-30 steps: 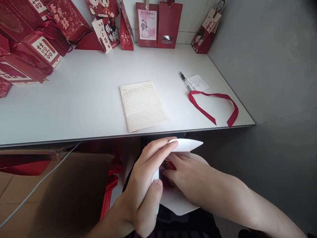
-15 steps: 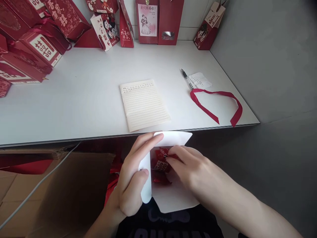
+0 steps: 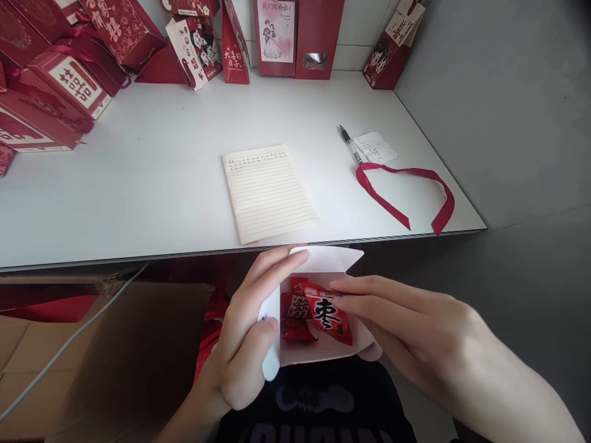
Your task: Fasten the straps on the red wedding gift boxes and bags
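Note:
My left hand (image 3: 247, 329) is closed round the left side of an open paper box (image 3: 323, 354), white inside, with its fingers along a raised flap (image 3: 325, 258). Inside lie several red wrapped sweets. The topmost is a red packet (image 3: 325, 314) with a large black character. Beside it at the left are a packet with a pale printed panel (image 3: 297, 306) and a darker red one (image 3: 298, 331). My right hand (image 3: 415, 320) reaches over the box's right side, fingers stretched out, their tips at the packet's upper right edge. Its thumb is hidden.
On the white table (image 3: 152, 184) lie a lined notebook (image 3: 270, 197), a pen (image 3: 351, 144), a paper slip (image 3: 376, 146) and a red ribbon (image 3: 406, 171). Red gift boxes (image 3: 76, 86) stand at the back. A cardboard box (image 3: 133, 357) and a cable (image 3: 74, 344) are below left.
My right hand has drawn back to the right and its fingers have straightened. The large-character packet now shows plainly on top inside the box. My left hand keeps its hold.

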Available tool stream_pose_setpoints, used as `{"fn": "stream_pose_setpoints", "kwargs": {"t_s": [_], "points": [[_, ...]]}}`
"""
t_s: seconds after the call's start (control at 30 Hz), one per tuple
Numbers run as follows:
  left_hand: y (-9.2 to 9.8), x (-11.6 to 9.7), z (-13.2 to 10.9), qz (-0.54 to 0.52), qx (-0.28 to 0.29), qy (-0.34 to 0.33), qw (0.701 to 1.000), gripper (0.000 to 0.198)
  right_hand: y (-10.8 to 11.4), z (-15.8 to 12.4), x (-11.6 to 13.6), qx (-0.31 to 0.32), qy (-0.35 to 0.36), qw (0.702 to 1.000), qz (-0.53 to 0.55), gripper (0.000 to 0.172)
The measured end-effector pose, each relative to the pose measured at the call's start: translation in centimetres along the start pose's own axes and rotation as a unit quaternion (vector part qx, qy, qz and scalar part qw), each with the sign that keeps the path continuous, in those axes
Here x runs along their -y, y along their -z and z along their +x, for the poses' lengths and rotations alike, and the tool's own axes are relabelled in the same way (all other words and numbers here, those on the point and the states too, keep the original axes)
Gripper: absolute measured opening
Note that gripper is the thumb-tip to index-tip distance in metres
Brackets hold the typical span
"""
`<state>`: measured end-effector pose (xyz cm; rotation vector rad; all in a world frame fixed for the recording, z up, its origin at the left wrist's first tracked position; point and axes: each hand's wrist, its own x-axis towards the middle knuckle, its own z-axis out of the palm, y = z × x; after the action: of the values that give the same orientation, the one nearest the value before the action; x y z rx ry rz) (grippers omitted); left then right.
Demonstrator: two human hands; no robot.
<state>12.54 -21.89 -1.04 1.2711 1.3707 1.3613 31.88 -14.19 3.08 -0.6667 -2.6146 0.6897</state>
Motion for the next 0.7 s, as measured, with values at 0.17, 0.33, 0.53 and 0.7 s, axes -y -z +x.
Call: {"fn": "stream_pose_setpoints", "kwargs": {"t_s": [0.17, 0.33, 0.53, 0.7], "points": [[0.1, 0.3, 0.1, 0.008, 0.005, -0.009, 1.000, 0.058, -0.4, -0.1, 0.0, -0.001, -0.010, 0.999, -0.034, 0.023], [0.6, 0.0, -0.5, 0.019, 0.017, -0.024, 0.999, 0.054, 0.4, -1.2, 0.7, -0.013, -0.014, 0.999, -0.051, 0.022], [0.4, -1.5, -1.0, 0.046, -0.064, -0.015, 0.997, 0.049, 0.4, -2.0, 0.6, -0.016, 0.027, 0.998, -0.061, 0.015], [0.5, -1.5, -0.6, 0.048, -0.092, 0.025, 0.994, 0.049, -0.3, -2.3, 0.9, -0.084, -0.051, 0.992, -0.079, 0.014]]}}
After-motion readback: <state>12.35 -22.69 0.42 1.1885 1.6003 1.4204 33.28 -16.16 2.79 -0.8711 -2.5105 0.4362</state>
